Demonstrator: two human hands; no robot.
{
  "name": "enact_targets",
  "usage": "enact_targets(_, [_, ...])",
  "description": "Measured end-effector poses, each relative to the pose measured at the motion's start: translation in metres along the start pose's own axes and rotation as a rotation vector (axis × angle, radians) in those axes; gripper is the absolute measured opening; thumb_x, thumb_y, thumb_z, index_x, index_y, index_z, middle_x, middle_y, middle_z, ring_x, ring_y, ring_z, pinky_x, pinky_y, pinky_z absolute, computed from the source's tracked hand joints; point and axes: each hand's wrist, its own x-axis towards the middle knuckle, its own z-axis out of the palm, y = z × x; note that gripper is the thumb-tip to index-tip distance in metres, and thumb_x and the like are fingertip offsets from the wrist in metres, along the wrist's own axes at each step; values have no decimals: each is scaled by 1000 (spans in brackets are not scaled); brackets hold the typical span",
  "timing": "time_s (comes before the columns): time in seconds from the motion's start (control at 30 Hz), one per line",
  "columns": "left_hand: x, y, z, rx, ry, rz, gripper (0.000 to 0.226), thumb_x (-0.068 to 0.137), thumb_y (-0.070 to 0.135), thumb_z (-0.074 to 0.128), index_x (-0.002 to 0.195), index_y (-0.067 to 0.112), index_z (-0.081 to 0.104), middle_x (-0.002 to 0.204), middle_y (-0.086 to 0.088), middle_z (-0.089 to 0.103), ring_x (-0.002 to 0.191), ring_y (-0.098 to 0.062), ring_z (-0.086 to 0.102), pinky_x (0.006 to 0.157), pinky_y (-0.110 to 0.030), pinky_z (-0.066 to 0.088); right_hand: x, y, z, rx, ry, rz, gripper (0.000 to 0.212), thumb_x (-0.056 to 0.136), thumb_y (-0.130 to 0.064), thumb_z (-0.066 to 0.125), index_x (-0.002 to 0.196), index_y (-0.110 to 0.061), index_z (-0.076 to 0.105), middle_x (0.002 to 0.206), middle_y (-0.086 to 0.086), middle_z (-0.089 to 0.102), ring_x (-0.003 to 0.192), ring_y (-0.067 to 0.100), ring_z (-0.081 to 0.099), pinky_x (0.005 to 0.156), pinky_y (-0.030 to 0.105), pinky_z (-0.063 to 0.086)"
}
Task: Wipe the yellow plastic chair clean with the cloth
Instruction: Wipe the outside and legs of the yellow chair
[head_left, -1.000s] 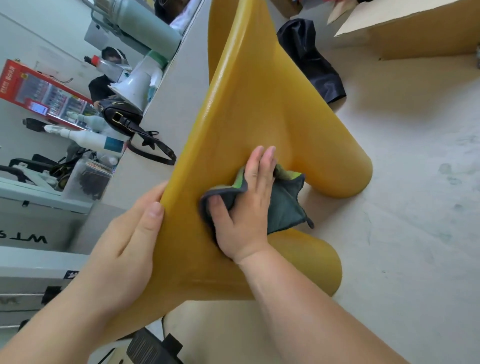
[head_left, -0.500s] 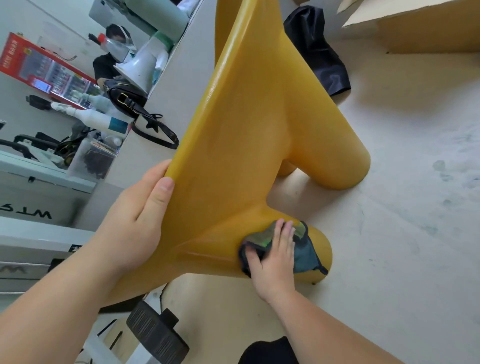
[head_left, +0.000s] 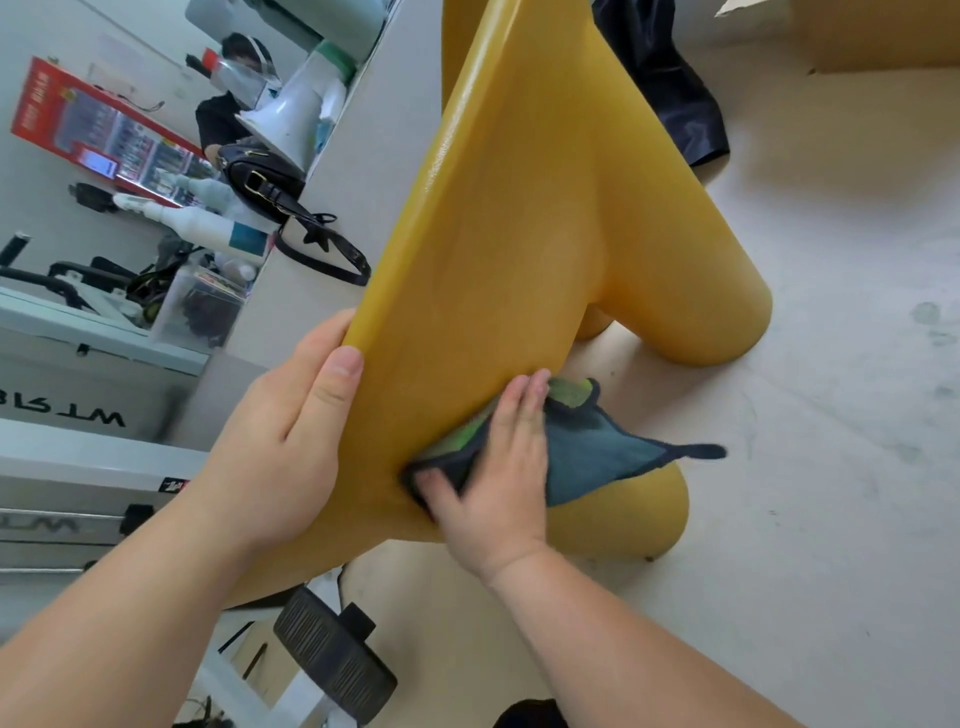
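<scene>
The yellow plastic chair (head_left: 524, 218) lies tipped on the floor, its thick rounded legs pointing right. My left hand (head_left: 280, 447) grips the chair's left edge, thumb on the near face and fingers hidden behind it. My right hand (head_left: 498, 462) presses a dark blue-green cloth (head_left: 587, 457) flat against the chair where the near leg joins the body. Its fingers are straight and its thumb spreads to the left. One corner of the cloth sticks out to the right over the leg.
A grey partition wall (head_left: 363, 156) runs close along the chair's left side; a black bag (head_left: 270, 192), a white megaphone (head_left: 291, 119) and bottles lie beyond it. A dark garment (head_left: 670, 88) and a cardboard box (head_left: 857, 36) lie on the floor at the top. A black caster wheel (head_left: 332, 660) sits below.
My right hand slid the cloth from the chair's middle down to the near leg's end, then back up to the leg's joint. My left hand kept its grip on the edge.
</scene>
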Motion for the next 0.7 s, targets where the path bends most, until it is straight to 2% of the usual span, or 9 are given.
enact_targets(0.07, [0,-3,-1,-7,-8,-22,38,100,51,25,132,51,45,112,50,53,105,26,48,77,7,32,19,22,-9,-67,-53,175,117,76,-82,25,160,-8,-11,170,17,-7,158,27,-9,128,41,-4])
enact_targets(0.2, [0,-3,-2,1,-32,-31,35,104,47,25,135,50,42,111,51,51,105,26,47,77,7,31,49,53,-28,-152,-116,444,120,73,-83,-5,160,-3,16,167,19,20,155,33,12,125,53,11])
enact_targets(0.27, [-1,-3,-3,-7,-37,-40,40,104,45,25,139,45,44,115,45,53,106,24,49,77,7,32,53,44,-32,-88,-105,517,119,75,-82,-9,159,-3,21,164,20,26,153,33,18,124,54,14])
enact_targets(0.3, [-1,-3,-2,-7,-39,-36,41,105,45,25,141,43,45,117,42,54,107,23,49,78,6,33,51,29,-31,-21,-88,534,115,78,-80,-7,160,-3,17,166,19,23,154,32,18,125,52,12])
enact_targets(0.4, [-2,-2,-2,-27,-33,-37,38,104,44,26,137,45,45,114,45,55,106,23,50,78,6,33,43,-31,-24,276,-25,492,108,82,-77,10,161,-6,-10,171,14,-6,158,26,-2,128,41,0])
enact_targets(0.5, [-1,0,-2,-51,-37,-20,37,104,41,27,135,45,46,113,44,56,107,19,52,78,4,36,40,-69,-18,469,71,337,118,77,-87,22,158,-12,-21,167,4,-27,154,15,-24,125,33,-14])
enact_targets(0.6, [0,1,-2,-79,-28,-36,34,101,41,28,128,51,47,111,47,56,106,22,52,77,5,36,60,-65,-19,496,230,245,110,80,-81,20,161,-14,-13,169,2,-21,155,11,-20,123,31,-14])
enact_targets(0.7, [1,-1,-2,-76,-32,-29,34,104,45,27,131,51,47,115,46,56,109,21,51,80,3,36,94,-35,-27,573,370,223,103,83,-76,22,163,-14,2,172,3,-3,157,11,-5,123,28,-5])
